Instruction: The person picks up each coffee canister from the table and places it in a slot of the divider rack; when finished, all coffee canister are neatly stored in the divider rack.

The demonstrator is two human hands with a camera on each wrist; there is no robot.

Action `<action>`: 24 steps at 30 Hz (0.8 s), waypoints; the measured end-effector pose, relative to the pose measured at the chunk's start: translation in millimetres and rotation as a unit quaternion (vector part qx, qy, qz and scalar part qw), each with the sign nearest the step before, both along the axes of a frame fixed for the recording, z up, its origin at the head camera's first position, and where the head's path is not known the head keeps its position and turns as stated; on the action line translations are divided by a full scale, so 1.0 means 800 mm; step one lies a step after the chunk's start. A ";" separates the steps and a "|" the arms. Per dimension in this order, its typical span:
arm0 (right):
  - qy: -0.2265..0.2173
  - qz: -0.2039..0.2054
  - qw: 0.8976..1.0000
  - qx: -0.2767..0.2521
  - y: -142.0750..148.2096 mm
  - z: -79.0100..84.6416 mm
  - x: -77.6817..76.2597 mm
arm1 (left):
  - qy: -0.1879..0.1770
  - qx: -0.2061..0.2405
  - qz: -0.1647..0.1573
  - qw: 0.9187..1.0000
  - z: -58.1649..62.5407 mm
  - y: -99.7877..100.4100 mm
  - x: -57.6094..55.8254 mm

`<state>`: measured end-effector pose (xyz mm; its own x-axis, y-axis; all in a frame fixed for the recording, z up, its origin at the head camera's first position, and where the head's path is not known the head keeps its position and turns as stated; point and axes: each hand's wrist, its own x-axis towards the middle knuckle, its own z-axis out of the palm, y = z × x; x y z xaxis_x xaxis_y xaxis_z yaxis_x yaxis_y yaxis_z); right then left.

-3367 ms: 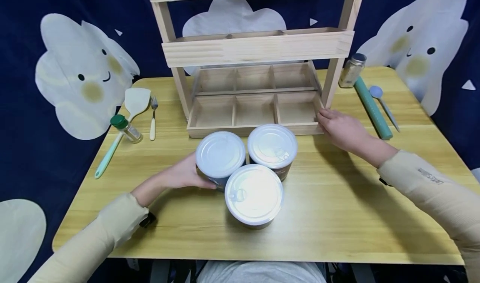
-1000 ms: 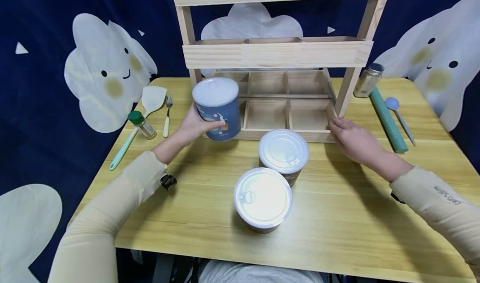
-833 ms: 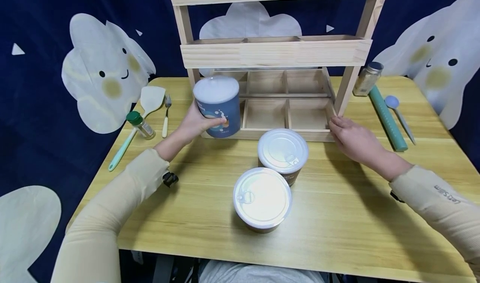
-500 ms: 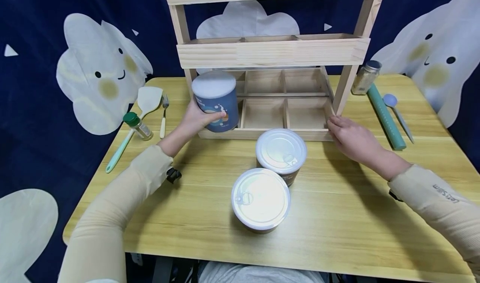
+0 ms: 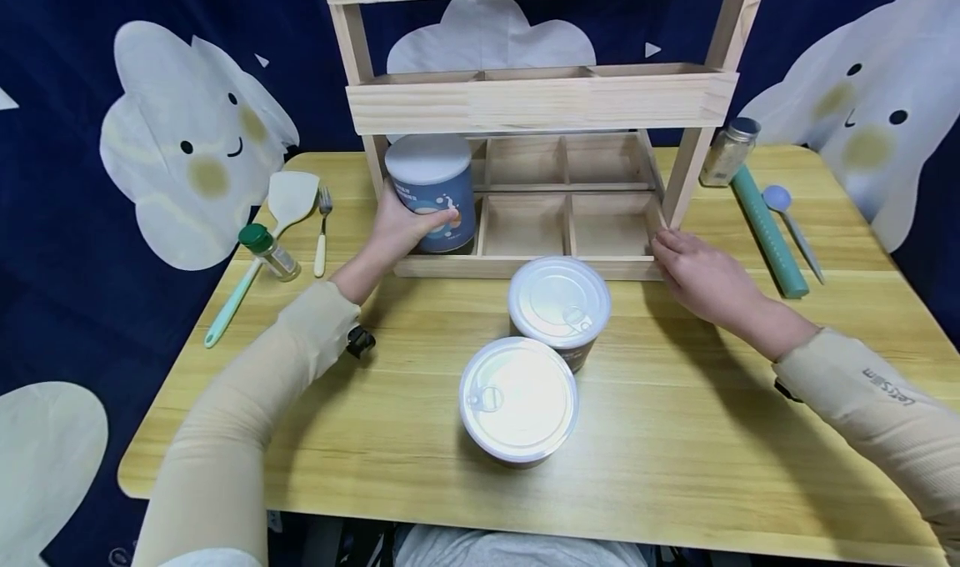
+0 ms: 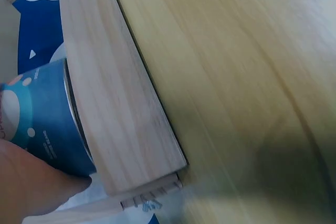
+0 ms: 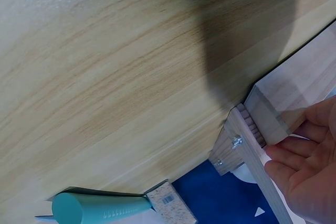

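Observation:
A blue can with a white lid (image 5: 432, 190) stands upright in the front left compartment of the wooden rack's bottom tray (image 5: 525, 265). My left hand (image 5: 416, 223) grips its side. In the left wrist view the blue can (image 6: 44, 121) shows behind the tray's front wall (image 6: 115, 103), which hides its base, and my left hand (image 6: 31, 190) is on it. My right hand (image 5: 678, 258) rests with its fingers against the tray's front right corner. In the right wrist view the fingers (image 7: 302, 148) touch that corner (image 7: 270, 114). Two more lidded cans (image 5: 558, 304) (image 5: 517, 400) stand on the table in front of the rack.
A green-capped jar (image 5: 266, 250), a spatula (image 5: 258, 242) and a fork (image 5: 321, 233) lie left of the rack. Right of it are a spice jar (image 5: 726, 152), a green roll (image 5: 767, 229) and a spoon (image 5: 793, 221). An upper shelf (image 5: 540, 100) overhangs the tray.
My left hand lifted the blue can from the group of three, carried it away to the rack and lowered it into the front left compartment. The right hand stayed at the corner.

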<state>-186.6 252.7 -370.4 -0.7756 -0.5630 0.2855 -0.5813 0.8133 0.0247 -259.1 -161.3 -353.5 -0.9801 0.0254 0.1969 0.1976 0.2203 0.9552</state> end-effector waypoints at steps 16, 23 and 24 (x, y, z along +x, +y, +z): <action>-0.001 0.001 1.000 -0.001 0.000 0.002 -0.001 | -0.009 -0.069 0.057 0.996 -0.026 0.008 -0.002; -0.005 -0.002 1.000 -0.004 0.000 0.000 -0.001 | -0.004 -0.088 0.050 0.995 -0.030 0.012 -0.004; -0.006 -0.002 1.000 -0.005 0.001 -0.001 -0.001 | 0.000 -0.091 0.046 0.995 -0.031 0.012 -0.004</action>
<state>-187.7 253.2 -370.8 -0.7812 -0.5568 0.2822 -0.5780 0.8160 0.0099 -262.3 -151.7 -377.9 -0.9798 -0.0298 0.1978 0.1689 0.4070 0.8977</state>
